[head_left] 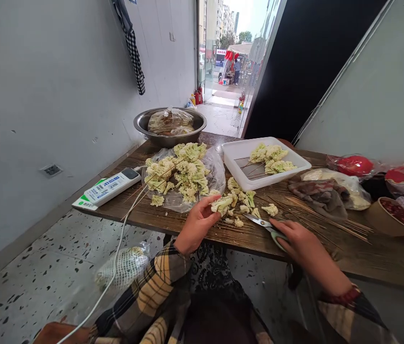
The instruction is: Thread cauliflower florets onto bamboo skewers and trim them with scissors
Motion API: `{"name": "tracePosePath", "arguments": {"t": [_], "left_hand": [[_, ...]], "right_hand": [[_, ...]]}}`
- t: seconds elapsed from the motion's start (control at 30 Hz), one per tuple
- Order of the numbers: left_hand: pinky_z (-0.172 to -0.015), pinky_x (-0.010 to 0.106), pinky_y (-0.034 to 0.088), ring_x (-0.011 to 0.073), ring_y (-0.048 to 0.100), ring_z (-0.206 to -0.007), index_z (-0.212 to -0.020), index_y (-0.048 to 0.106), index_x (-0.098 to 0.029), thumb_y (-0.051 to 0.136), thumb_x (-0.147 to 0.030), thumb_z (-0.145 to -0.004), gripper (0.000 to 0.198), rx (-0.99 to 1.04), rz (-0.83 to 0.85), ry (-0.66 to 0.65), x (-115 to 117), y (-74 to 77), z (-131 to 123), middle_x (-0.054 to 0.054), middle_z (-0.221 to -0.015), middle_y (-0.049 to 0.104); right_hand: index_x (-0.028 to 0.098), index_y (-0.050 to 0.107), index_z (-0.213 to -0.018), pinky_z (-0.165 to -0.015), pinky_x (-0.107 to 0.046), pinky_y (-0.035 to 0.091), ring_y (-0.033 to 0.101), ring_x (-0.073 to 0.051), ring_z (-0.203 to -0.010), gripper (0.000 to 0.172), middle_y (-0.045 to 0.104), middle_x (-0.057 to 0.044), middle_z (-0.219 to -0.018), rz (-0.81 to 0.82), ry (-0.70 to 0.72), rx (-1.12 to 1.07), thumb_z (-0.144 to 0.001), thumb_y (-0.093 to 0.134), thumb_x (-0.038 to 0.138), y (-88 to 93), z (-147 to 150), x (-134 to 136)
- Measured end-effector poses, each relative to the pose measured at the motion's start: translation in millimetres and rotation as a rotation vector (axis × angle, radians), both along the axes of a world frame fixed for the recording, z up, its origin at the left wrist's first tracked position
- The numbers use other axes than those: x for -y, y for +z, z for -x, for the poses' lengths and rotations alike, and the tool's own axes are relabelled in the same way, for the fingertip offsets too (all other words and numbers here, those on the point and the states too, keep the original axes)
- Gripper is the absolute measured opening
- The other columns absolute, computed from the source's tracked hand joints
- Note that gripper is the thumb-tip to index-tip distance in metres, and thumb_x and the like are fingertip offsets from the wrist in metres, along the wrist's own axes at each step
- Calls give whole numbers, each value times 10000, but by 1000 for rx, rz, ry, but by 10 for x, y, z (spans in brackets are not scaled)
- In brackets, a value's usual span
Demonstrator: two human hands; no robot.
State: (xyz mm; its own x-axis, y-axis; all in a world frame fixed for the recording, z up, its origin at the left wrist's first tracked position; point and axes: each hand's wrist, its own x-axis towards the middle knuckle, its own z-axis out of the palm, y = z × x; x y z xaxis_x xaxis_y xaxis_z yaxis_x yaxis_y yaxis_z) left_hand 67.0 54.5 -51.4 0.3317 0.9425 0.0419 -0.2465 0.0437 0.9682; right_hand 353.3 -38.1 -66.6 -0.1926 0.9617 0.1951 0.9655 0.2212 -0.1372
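Between the fingers and thumb of my left hand (202, 220) is a cauliflower floret (222, 204), held just above the front of the table. My right hand (297, 241) is closed around the green-grey handle of a pair of scissors (264, 223), whose blades point left, low over the tabletop. Small cauliflower pieces (238, 222) lie scattered between my hands. Behind my left hand, a heap of skewered cauliflower (187, 172) rests on a clear plastic bag (217, 169). Further right, a white tray (230, 160) holds several florets on thin skewers.
A metal basin (140, 125) with bagged food stands at the table's back. At left lies a white power strip (112, 186), its cable hanging down. Loose skewers (312, 215), a crumpled cloth (320, 196) and a paper tub (390, 217) occupy the right. Netted cauliflower (126, 265) sits below.
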Motion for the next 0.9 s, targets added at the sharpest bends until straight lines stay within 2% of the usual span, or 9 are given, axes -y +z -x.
{"name": "tracePosePath", "arguments": {"t": [0.13, 0.27, 0.4, 0.53, 0.67, 0.8, 0.9], "left_hand": [[-908, 305, 450, 235, 574, -1118, -1134, 623, -196, 716, -293, -758, 399, -80, 17, -4, 4, 76, 14, 84, -1263, 610], [-895, 325, 500, 203, 648, -978, -1076, 596, -188, 709, -330, -780, 348, 114, 172, -40, -27, 116, 21, 64, -1085, 678], [-721, 294, 575, 183, 675, -822, -951, 596, -151, 729, -319, -762, 286, 202, 290, -64, -71, 114, 33, 56, -922, 684], [-523, 205, 534, 144, 661, -692, -797, 551, -147, 744, -262, -738, 232, 279, 358, -2, -113, 118, 42, 48, -851, 678], [-621, 207, 557, 154, 682, -779, -885, 576, -140, 725, -168, -731, 215, 352, 345, 14, -100, 184, -23, 57, -919, 691], [-799, 266, 551, 172, 672, -930, -999, 564, -179, 717, -108, -721, 325, 357, 274, -132, -21, 230, -214, 62, -1095, 675], [-840, 286, 531, 169, 664, -947, -986, 567, -190, 717, -136, -736, 297, 278, 235, -216, 1, 178, -383, 43, -1074, 678]], "right_hand": [[172, 560, -1299, -846, -384, 533, 626, -257, -1006, 410, 665, -134, -1099, -45, 11, -89, -891, 536, 179, -3, 271, -243], [198, 589, -1265, -897, -392, 511, 596, -258, -1060, 358, 645, -127, -1138, -103, -14, -120, -914, 517, 206, -20, 371, -315], [227, 622, -1223, -935, -406, 489, 582, -249, -1091, 321, 641, -110, -1168, -225, -41, -206, -941, 468, 236, -10, 190, -205], [216, 625, -1221, -944, -404, 480, 603, -241, -1079, 334, 665, -105, -1152, -328, -172, -264, -948, 457, 313, -26, -236, -66], [172, 624, -1211, -910, -385, 486, 614, -245, -1064, 377, 675, -116, -1141, -246, -258, -154, -948, 442, 372, -125, -589, -2], [136, 648, -1162, -874, -404, 475, 613, -274, -1025, 363, 682, -141, -1086, -230, -306, -79, -936, 453, 343, -240, -704, -66], [153, 676, -1082, -837, -377, 464, 612, -261, -967, 308, 686, -126, -1008, -240, -359, -22, -931, 464, 317, -298, -716, -166]]}}
